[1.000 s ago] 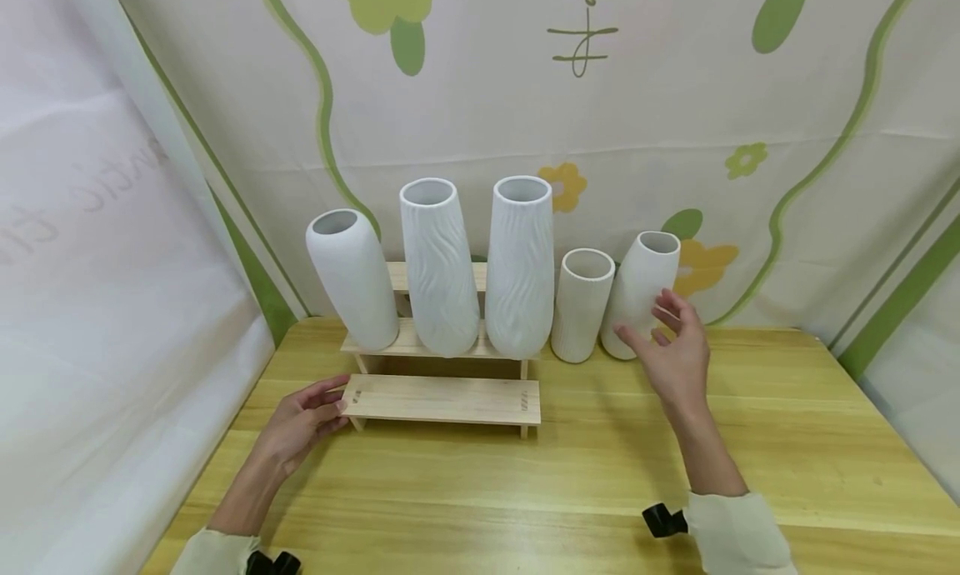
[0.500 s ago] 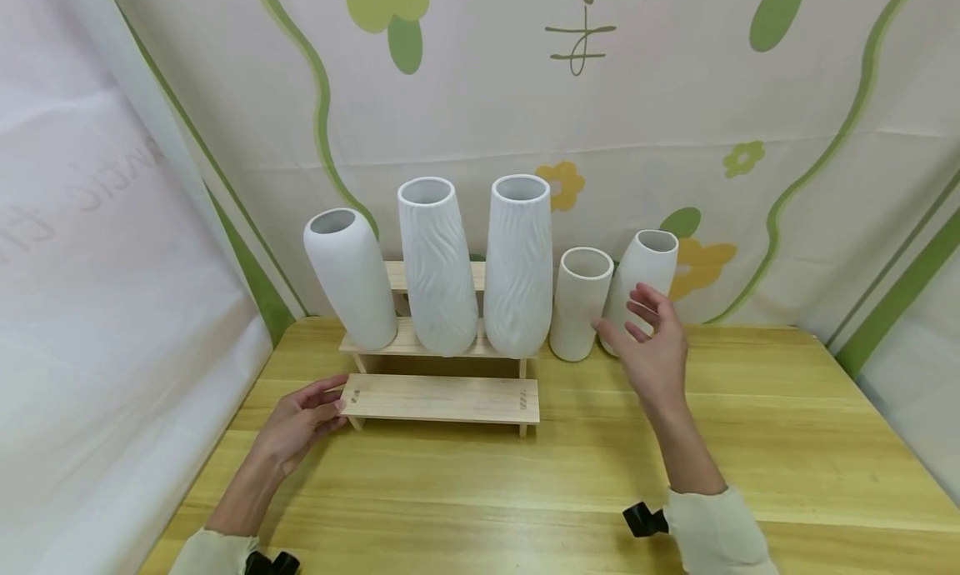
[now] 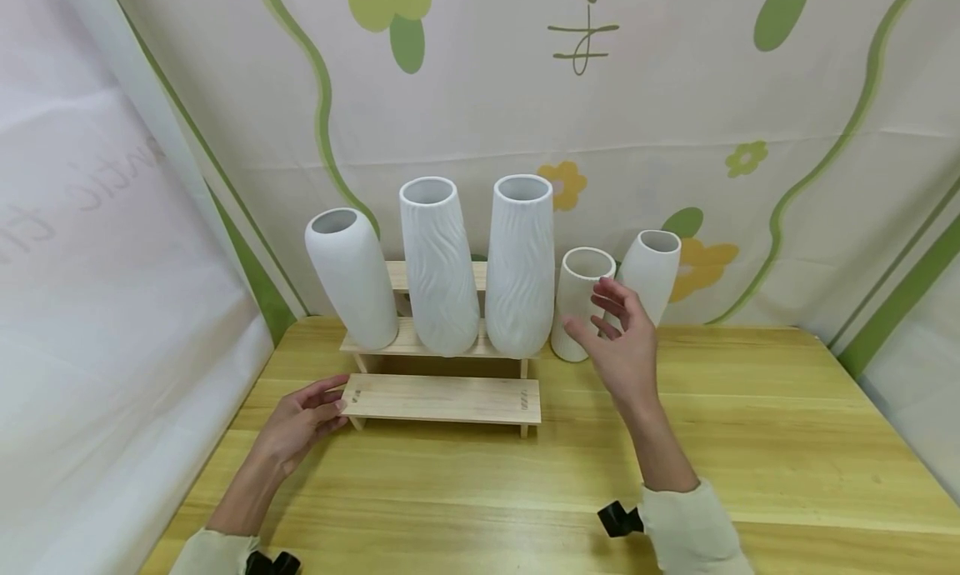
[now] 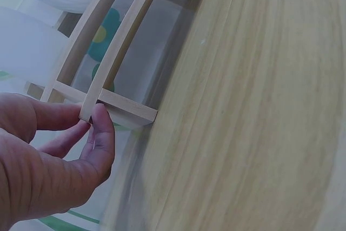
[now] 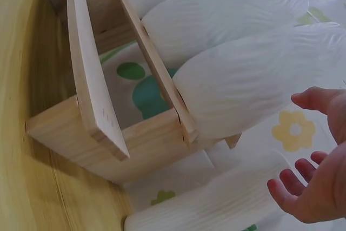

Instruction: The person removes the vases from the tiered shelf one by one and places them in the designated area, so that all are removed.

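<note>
My left hand (image 3: pixel 296 425) pinches the left end of the lowest board of a wooden stepped rack (image 3: pixel 442 397); thumb and fingers (image 4: pixel 104 133) meet at that corner in the left wrist view. My right hand (image 3: pixel 618 346) has its thumb and fingers spread and holds nothing. In the head view it overlaps a short ribbed white vase (image 3: pixel 572 308) and part of a smooth white vase (image 3: pixel 651 271), both on the table. In the right wrist view, the ribbed vase (image 5: pixel 216 201) lies below the gap between the rack and my fingers.
On the rack's middle step stand a smooth white vase (image 3: pixel 352 283) and two tall wavy-patterned vases (image 3: pixel 441 275), side by side. The wooden table (image 3: pixel 480 500) ends at a patterned cloth backdrop (image 3: pixel 465 117). Another white cloth (image 3: pixel 112 308) hangs along the left.
My right hand has moved left, from in front of the smooth vase on the right to the short ribbed vase. The left hand, rack and vases have stayed put.
</note>
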Motion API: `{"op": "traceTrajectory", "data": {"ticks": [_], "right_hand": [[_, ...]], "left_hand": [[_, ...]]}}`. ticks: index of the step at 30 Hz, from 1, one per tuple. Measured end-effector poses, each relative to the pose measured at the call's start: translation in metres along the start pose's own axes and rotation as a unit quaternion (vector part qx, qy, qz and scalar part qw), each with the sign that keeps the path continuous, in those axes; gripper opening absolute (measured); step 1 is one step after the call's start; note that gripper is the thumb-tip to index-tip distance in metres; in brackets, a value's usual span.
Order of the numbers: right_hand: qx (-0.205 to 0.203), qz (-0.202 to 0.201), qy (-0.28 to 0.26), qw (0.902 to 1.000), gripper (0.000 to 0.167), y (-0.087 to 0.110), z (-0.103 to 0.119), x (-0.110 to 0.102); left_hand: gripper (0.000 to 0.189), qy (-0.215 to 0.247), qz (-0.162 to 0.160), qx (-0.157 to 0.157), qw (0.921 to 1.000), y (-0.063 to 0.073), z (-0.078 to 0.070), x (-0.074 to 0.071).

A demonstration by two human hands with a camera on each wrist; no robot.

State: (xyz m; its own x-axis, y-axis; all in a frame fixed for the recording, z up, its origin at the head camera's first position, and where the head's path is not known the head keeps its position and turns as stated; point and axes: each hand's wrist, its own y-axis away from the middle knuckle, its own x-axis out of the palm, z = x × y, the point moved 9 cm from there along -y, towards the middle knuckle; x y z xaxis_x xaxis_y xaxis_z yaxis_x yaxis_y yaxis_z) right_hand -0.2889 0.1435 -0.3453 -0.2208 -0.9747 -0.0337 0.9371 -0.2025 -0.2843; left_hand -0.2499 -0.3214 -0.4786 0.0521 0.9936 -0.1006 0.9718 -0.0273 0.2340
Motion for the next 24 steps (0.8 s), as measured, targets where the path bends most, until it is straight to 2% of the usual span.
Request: {"op": "traceTrajectory", "data": {"ticks": [13,24], "right_hand": [[-0.026,0.057,-0.026,0.9977,0.078,0.001,0.007,0.032],[-0.040,0.070,-0.021,0.9965,0.092,0.002,0.012,0.054]], "left_hand": [[0.058,0.002,0.001,-0.001,1.0000,0.001,-0.001,0.001],[0.059,0.007,0.003,-0.002,1.0000,0.002,-0.002,0.002]]}}
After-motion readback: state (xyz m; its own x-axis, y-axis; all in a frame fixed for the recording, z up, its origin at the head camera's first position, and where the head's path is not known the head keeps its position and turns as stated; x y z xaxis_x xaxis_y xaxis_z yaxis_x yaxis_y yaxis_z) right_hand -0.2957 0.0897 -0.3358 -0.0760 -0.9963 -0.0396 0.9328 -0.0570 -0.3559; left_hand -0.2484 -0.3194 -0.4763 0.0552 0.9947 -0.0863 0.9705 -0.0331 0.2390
